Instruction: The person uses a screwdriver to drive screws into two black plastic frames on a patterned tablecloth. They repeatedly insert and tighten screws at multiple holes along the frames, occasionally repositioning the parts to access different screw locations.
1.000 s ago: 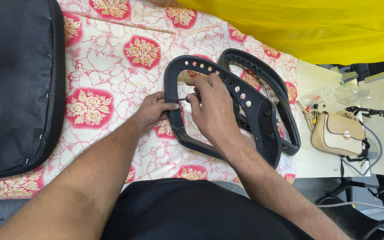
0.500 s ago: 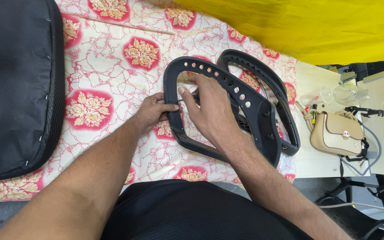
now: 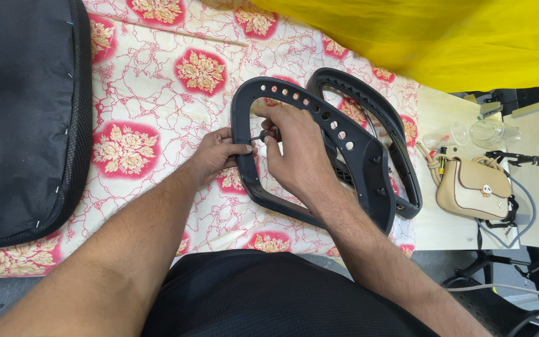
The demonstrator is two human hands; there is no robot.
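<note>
Holding the black plastic chair-back frame (image 3: 263, 187) steady, my left hand (image 3: 216, 153) is clamped on its left rail, fingers wrapped around the outer edge and thumb across the top. My right hand (image 3: 294, 153) sits inside the frame's opening, fingers pinched together on a small dark tool (image 3: 263, 135), what looks like a screwdriver or driver bit, though its tip is too small to tell for sure. That tool lies nearly level, its long axis running across me from right to left, and its far end meets the inner face of the same rail I grip with my left hand, just above my left thumb. So the two hands are close together, one on each side of the rail, with the rail between them. The frame itself lies flat on the red-and-cream floral cloth (image 3: 157, 100), its row of round holes along the upper right curve, and a second black frame (image 3: 375, 118) lies tucked behind it to the right. A black seat cushion (image 3: 20, 118) rests well apart at the left, and a beige handbag (image 3: 472, 187) sits on the light table at the right.
</note>
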